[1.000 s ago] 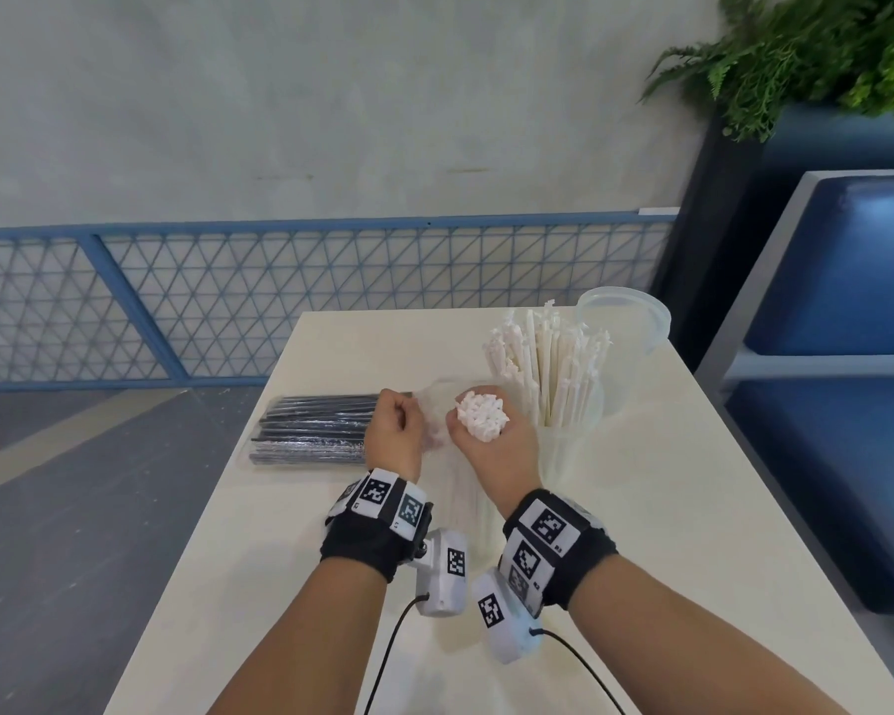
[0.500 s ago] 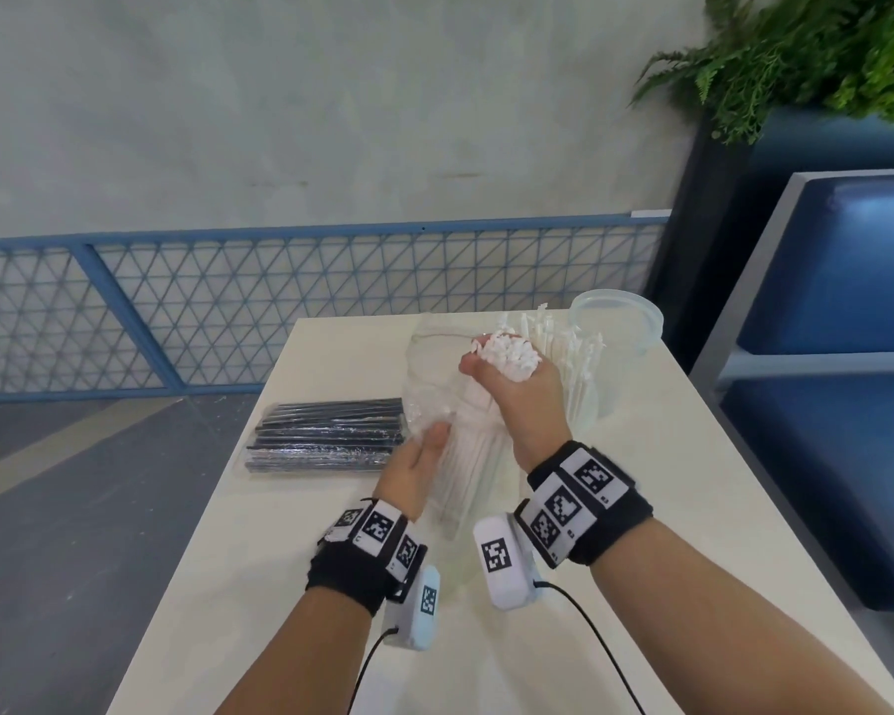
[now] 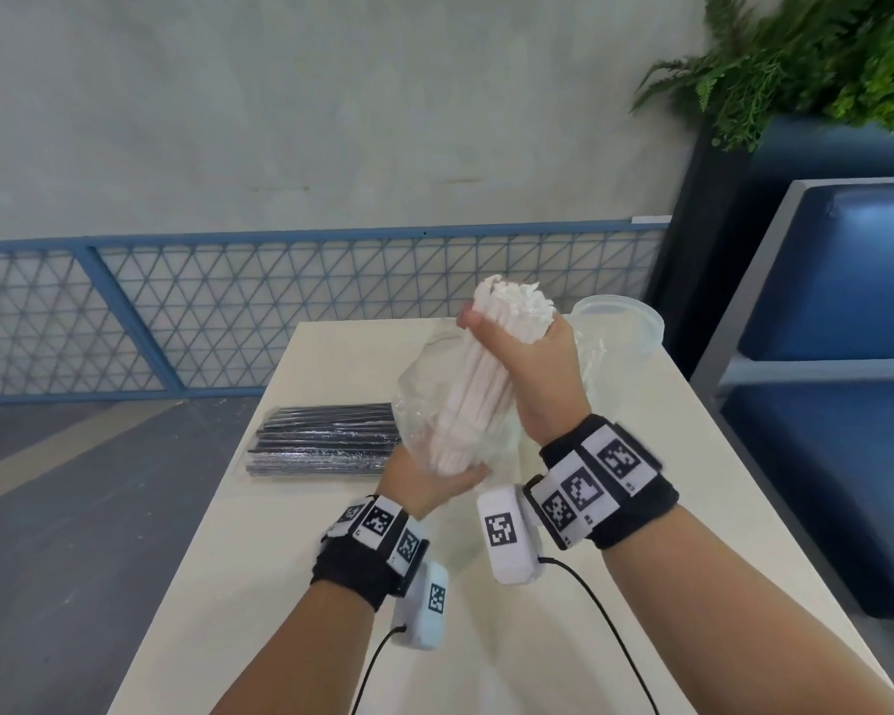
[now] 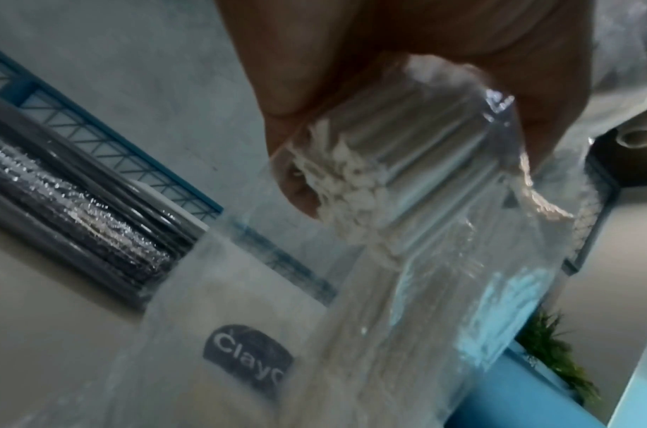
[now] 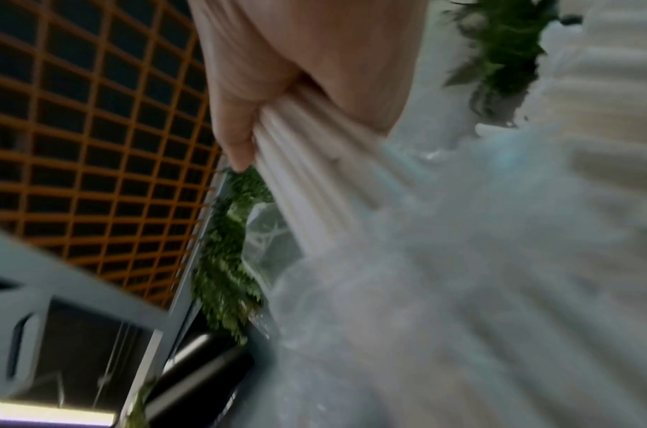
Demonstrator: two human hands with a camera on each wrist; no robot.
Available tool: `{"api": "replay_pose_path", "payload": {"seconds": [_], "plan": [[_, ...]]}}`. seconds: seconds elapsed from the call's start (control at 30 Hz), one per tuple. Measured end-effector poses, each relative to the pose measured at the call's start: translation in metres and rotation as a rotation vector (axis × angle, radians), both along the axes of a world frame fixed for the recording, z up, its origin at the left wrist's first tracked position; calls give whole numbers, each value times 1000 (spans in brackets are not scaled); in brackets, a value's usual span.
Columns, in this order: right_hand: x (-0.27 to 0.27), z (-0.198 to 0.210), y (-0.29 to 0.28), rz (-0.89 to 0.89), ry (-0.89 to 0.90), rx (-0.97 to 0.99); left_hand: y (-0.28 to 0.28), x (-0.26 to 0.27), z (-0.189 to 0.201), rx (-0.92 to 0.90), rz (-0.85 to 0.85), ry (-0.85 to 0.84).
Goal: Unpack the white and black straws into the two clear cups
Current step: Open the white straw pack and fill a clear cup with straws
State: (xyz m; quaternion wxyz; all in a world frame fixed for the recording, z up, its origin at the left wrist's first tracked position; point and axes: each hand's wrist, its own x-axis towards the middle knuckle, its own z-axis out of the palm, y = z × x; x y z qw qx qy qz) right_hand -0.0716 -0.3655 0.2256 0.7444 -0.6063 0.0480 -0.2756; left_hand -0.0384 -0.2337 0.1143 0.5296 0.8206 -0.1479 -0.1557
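— Where are the white straws [image 3: 478, 389] at this moment?

— At the centre of the head view, held above the table [image 3: 300, 508] as one tilted bundle. The right hand [image 3: 530, 369] has its fingers wrapped round the upper part, the cut tips sticking out above the fist.

— And the left hand [image 3: 429, 479]?

— Lower, just left of centre. It grips the bottom of the clear plastic bag [image 3: 424, 405], which still sheathes the lower half of the bundle.

— The black straws [image 3: 326, 438]?

— Lying flat in their wrapper on the table, in the left middle of the frame.

— The cups?

— One clear cup [image 3: 620, 327] stands right of the bundle, behind the right hand. The other I cannot make out.
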Motion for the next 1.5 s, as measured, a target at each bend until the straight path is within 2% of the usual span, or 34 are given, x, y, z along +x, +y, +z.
{"api": "replay_pose_path", "payload": {"seconds": [0.07,0.17,0.3,0.53,0.67,0.8,0.9,1.0,1.23,1.5], "plan": [[-8,-8,4,84,53,-82,0,-2,-2,-110,36,73],[-15,-26,12,133,155,-150,-4,-5,-1,-134,32,50],[-14,-40,20,-16,204,-90,-6,-6,-5,-80,-7,50],[1,-10,-8,-166,161,134,4,-4,-17,-13,-48,-7],[3,12,-25,-200,82,150,15,1,-37,-39,21,18],[5,19,-36,-287,52,121,23,7,-48,-152,185,132],[5,21,-39,-349,63,34,28,14,-48,-247,300,193],[2,19,-39,-382,53,-124,25,18,-39,-366,302,220],[6,-7,-34,-381,96,-373,9,20,-21,-448,217,193],[14,-55,-39,-366,309,-204,2,20,-14,-454,181,171]]}}
